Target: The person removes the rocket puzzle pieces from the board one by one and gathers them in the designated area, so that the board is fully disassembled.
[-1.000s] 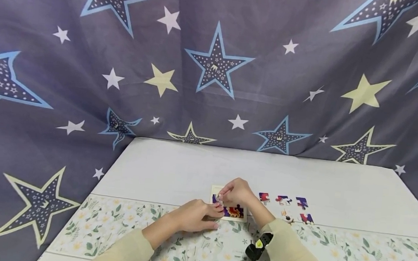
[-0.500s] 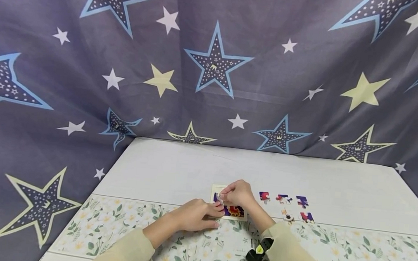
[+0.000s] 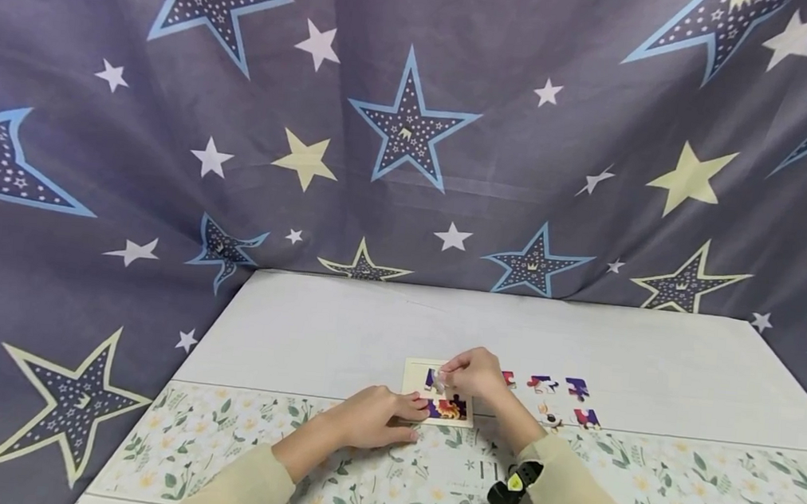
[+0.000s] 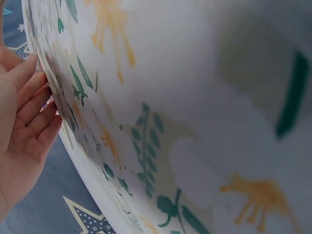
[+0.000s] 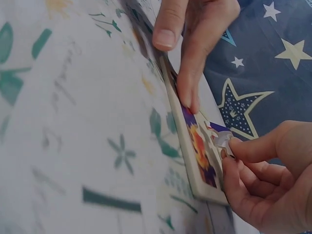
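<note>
A puzzle piece (image 3: pixel 431 380) in purple and grey-white is pinched between thumb and finger of my right hand (image 3: pixel 475 373). It sits over the upper part of a small cream puzzle tray (image 3: pixel 412 375). Along the tray's near side lie joined pieces (image 3: pixel 449 410) with an orange and yellow picture on purple. My left hand (image 3: pixel 378 418) rests its extended fingers on the tray's near left corner. In the right wrist view, the pinched piece (image 5: pixel 222 139) is tilted up beside the joined pieces; whether its lower edge touches the tray I cannot tell.
Right of the tray, several loose puzzle pieces lie in two rows, among them a purple one (image 3: pixel 577 389) and a white one (image 3: pixel 549 415). A flower-printed cloth (image 3: pixel 700 486) covers the near part of the white table (image 3: pixel 340 318). A star-patterned curtain (image 3: pixel 408 204) stands behind.
My right hand has shifted right across the tray with the puzzle piece, uncovering the tray's left part. My left hand stays at the near left corner. The head view has shifted slightly.
</note>
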The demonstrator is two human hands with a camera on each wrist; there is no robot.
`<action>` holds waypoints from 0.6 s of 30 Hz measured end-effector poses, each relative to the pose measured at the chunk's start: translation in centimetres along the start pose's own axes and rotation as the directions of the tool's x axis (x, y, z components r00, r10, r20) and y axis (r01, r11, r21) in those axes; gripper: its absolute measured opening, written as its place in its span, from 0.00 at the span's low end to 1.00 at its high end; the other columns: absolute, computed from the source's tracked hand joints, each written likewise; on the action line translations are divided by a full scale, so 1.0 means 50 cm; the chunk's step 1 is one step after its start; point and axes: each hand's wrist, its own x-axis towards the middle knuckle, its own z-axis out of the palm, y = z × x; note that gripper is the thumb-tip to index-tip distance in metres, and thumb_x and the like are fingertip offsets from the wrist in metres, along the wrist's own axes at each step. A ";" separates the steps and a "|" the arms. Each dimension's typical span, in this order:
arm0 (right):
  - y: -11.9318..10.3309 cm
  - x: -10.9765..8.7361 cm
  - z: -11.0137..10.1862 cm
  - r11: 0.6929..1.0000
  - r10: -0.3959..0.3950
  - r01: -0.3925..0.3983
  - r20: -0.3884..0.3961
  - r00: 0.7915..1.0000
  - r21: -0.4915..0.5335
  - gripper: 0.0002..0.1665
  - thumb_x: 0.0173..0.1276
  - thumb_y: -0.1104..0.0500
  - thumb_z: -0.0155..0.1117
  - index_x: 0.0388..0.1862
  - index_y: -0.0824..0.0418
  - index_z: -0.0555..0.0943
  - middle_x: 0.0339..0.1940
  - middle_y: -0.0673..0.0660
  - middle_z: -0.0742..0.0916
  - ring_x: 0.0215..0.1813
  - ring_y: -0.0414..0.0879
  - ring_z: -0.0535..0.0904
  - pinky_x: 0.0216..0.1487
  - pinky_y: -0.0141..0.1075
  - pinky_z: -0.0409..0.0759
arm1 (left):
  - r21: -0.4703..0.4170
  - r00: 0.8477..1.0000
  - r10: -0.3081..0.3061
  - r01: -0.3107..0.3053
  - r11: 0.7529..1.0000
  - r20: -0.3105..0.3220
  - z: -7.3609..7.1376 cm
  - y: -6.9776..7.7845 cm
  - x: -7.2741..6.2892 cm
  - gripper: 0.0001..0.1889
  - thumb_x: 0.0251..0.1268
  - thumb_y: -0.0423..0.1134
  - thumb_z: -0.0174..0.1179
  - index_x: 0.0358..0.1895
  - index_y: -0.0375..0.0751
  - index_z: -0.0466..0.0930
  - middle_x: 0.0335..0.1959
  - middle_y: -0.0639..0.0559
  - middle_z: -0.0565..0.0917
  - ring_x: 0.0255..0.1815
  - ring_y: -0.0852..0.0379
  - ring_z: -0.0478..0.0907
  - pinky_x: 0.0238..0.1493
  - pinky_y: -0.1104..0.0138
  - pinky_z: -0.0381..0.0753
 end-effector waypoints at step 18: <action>0.047 -0.022 -0.070 1.000 -0.012 0.010 0.075 0.997 0.029 0.05 0.56 0.66 0.71 0.33 0.66 0.86 0.22 0.55 0.87 0.22 0.41 0.82 0.27 0.33 0.84 | -0.007 1.000 -0.002 0.002 1.000 -0.009 0.000 0.003 -0.002 0.21 0.68 0.47 0.58 0.60 0.44 0.77 0.61 0.53 0.79 0.68 0.56 0.72 0.68 0.61 0.73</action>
